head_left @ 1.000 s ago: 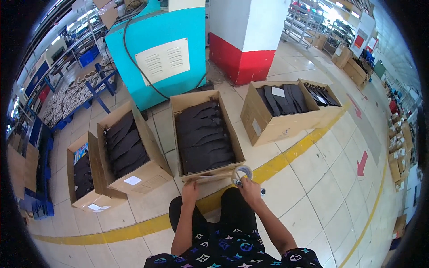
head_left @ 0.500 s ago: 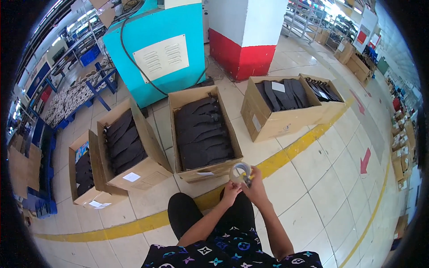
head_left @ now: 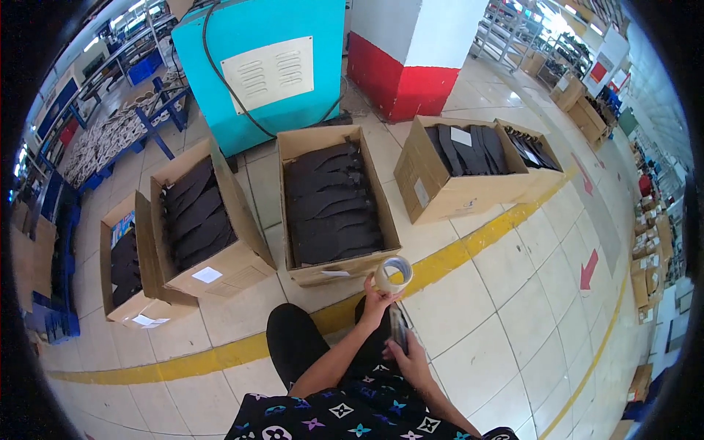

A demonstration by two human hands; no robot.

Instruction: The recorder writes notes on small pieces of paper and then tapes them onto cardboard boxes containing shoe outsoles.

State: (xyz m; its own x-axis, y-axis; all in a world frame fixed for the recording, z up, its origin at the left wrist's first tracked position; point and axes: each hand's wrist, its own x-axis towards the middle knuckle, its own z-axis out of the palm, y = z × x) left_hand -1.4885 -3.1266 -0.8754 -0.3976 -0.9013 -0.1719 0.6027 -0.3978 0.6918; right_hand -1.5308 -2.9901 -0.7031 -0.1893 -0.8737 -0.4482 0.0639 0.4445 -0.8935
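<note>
Cardboard, brown and matte, forms the open rectangular carton [head_left: 334,209] packed with flat, curved black cut pieces; everything else sits around it. A glossy yellow floor stripe [head_left: 440,260] runs just in front of the carton. At its front right corner, the left hand [head_left: 375,302] pinches a pale, round roll of clear packing tape [head_left: 394,273] by its rim. Nearer the body, the right hand [head_left: 411,359] is closed around a slim dark phone [head_left: 398,327].
</note>
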